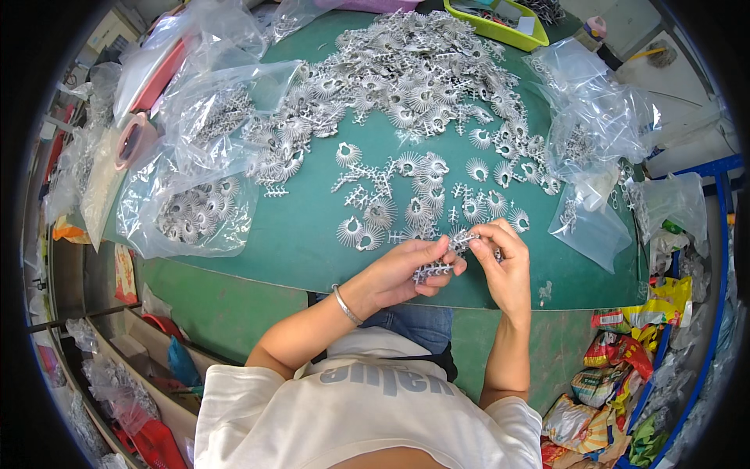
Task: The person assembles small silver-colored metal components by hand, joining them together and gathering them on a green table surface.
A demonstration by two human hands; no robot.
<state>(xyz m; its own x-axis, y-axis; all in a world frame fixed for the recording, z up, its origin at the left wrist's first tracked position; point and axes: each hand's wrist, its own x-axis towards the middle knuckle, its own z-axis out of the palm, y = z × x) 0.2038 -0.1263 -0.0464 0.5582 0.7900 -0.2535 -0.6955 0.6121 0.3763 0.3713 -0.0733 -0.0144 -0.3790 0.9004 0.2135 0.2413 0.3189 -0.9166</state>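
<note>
My left hand (400,273) is curled around several small silver metal pieces with short side prongs, like little branches (433,272). Close beside it, above the table's near edge, my right hand (508,266) pinches a small silver metal piece (462,240) between thumb and fingertips. The fingers partly cover that piece, so its full shape is hidden. Just beyond both hands lie loose silver fan-shaped pieces (380,213) and branch-shaped pieces (366,177) on the green tabletop (297,227). A big heap (406,70) of such pieces spreads across the far side.
Clear plastic bags with metal pieces lie at the left (199,211) and right (578,144). A pink tape roll (136,142) rests on the far left. At the back stands a yellow-green tray (500,30). Colourful packets (617,352) fill a blue-framed rack at the lower right.
</note>
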